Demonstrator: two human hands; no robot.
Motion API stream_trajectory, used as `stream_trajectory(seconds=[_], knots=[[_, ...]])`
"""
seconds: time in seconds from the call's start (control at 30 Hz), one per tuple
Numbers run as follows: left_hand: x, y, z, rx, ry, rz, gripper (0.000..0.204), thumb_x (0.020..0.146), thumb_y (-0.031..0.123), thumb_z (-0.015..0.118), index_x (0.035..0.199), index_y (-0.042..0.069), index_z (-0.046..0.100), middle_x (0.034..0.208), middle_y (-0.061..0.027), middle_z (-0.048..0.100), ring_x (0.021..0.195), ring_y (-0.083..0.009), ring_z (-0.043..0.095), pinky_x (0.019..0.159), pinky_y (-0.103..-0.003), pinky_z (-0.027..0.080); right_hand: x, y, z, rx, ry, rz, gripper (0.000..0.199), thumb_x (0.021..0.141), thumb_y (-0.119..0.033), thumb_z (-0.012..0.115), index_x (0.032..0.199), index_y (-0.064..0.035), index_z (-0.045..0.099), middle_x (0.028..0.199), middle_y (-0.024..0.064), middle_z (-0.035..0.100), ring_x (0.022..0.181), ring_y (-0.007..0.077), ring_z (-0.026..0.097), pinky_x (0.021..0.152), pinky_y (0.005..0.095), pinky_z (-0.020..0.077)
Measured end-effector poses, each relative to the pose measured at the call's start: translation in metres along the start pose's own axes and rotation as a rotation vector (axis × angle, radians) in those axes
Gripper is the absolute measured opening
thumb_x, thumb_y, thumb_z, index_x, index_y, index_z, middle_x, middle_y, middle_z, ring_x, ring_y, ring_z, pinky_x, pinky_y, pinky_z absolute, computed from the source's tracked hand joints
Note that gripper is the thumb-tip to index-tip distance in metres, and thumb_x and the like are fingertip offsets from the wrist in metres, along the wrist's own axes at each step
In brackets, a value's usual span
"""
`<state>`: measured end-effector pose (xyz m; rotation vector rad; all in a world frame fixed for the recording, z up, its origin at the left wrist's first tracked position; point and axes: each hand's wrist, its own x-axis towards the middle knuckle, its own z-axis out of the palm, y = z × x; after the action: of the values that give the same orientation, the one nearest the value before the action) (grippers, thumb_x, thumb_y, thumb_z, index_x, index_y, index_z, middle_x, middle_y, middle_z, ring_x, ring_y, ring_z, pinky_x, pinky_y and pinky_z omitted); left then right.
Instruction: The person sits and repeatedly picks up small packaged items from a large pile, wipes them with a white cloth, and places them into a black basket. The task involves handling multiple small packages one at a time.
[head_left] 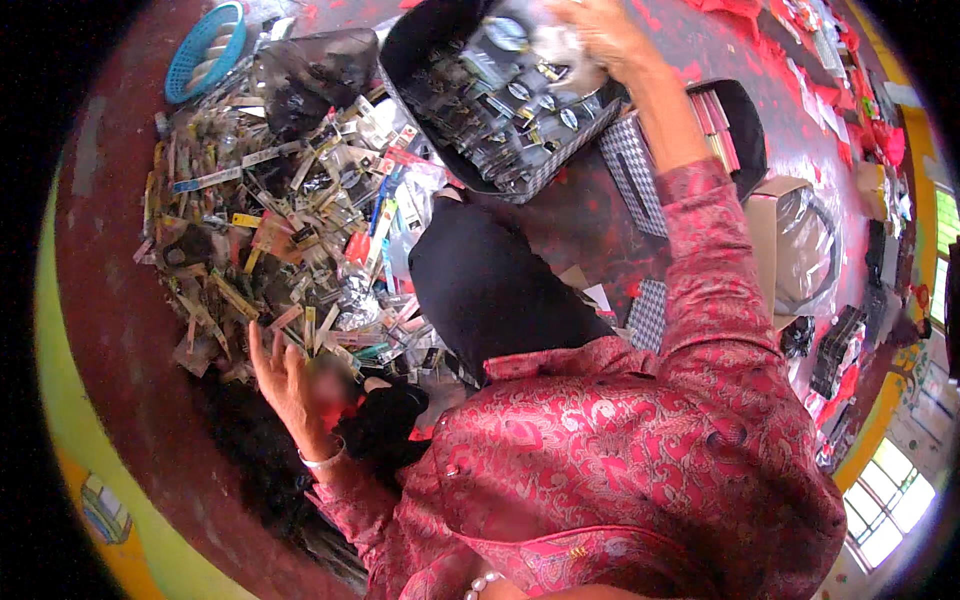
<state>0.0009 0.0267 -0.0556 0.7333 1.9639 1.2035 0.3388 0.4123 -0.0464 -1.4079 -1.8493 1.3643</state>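
Hands | my left hand open, empty, beside heap of small mixed packets, ready for sorting | my right hand over black tray of packaged items beyond heap, grip unclear

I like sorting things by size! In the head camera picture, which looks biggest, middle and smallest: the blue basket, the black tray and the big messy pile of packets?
1. Pile of packets.
2. Black tray, holding small packets.
3. Blue basket, though it sits farthest away and the fisheye shrinks things near the rim.
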Motion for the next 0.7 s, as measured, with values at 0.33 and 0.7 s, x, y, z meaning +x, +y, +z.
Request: stream_trajectory(seconds=[0.33,0.7], knots=[[0.02,-0.018,0.029,0.043,0.075,-0.245,0.052,0.086,0.014,0.049,0.133,0.003,0.029,0.136,-0.0109,0.03,0.117,-0.024,0.043,0.095,-0.035,0.034,-0.003,0.178,0.034,0.411,-0.189,0.655,0.021,0.083,-0.014,0.055,0.094,0.0038,0.058,0.083,0.0121,0.064,0.07,0.019,0.063,0.065,0.0295,0.0502],[0.036,-0.02,0.041,0.033,0.002,-0.474,0.049,0.085,0.013,0.05,0.13,0.001,0.035,0.128,-0.0111,0.041,0.111,-0.021,0.048,0.091,-0.032,0.038,0.048,0.163,0.043,-0.363,-0.467,0.274,0.018,0.072,-0.022,0.061,0.075,-0.0039,0.065,0.065,0.0017,0.06,0.059,0.0103,0.053,0.052,0.0279,0.0414]])
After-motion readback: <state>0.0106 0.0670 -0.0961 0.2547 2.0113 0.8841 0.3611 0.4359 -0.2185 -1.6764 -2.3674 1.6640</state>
